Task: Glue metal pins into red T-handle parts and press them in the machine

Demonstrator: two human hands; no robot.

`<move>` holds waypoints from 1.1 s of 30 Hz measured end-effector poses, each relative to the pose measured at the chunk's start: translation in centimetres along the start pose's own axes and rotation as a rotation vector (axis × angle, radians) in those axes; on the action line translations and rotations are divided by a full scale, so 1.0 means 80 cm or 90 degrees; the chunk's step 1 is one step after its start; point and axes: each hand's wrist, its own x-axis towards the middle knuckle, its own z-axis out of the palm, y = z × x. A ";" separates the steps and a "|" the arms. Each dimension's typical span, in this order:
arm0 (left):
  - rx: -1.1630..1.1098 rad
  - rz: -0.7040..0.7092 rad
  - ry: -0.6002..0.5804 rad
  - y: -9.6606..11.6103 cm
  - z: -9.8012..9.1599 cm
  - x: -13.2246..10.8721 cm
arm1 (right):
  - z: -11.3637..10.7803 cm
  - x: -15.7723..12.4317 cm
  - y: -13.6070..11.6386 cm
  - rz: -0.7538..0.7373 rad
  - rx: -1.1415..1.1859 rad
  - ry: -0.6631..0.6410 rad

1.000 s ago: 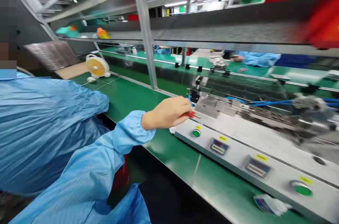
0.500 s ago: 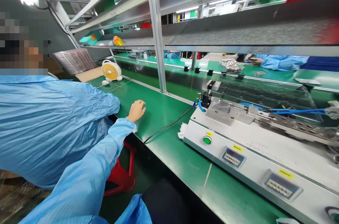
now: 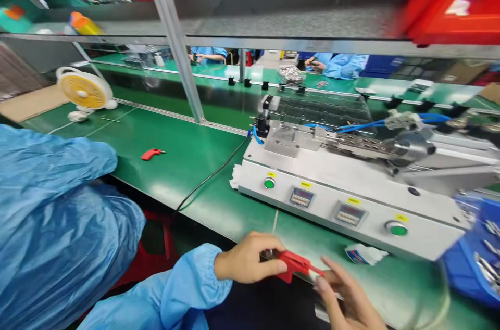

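My left hand [image 3: 253, 259], in a blue sleeve, is closed around a red plastic piece [image 3: 291, 266] in front of the bench's edge. The piece has a wide slotted body and a narrow arm pointing right. At that narrow end, my right hand [image 3: 347, 296] has its thumb and fingers around the tip; motion smears them slightly. Another small red piece [image 3: 152, 154] with a thin dark tip lies on the green bench [image 3: 187, 148], near a co-worker's blue sleeve. Just beyond my hands stands a white machine [image 3: 351, 189] with green buttons and counters.
A small white packet [image 3: 365, 254] lies before the machine. To the right is a blue bin [image 3: 474, 262] with metal parts. A black cable [image 3: 211, 176] crosses the bench. A yellow fan [image 3: 84, 90] stands far left, and a metal post [image 3: 175, 43] rises behind.
The view has turned right. My left hand has moved from the bench on the left to the front and now holds a red piece. My right hand and the red piece on the bench have become visible.
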 end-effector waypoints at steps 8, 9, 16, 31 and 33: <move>-0.249 -0.183 0.079 -0.011 -0.002 -0.015 | -0.032 0.002 0.024 -0.015 -0.165 0.239; -0.248 -0.195 0.078 -0.014 -0.001 -0.018 | -0.029 0.003 0.027 -0.007 -0.171 0.208; -0.234 -0.191 0.002 -0.021 0.000 -0.008 | -0.007 0.011 0.057 0.052 -0.200 0.159; -0.271 -0.163 0.108 -0.013 -0.006 -0.001 | 0.006 0.037 0.043 -0.180 -0.313 -0.093; -0.278 -0.157 0.128 -0.011 -0.007 0.000 | 0.010 0.040 0.042 -0.174 -0.316 -0.119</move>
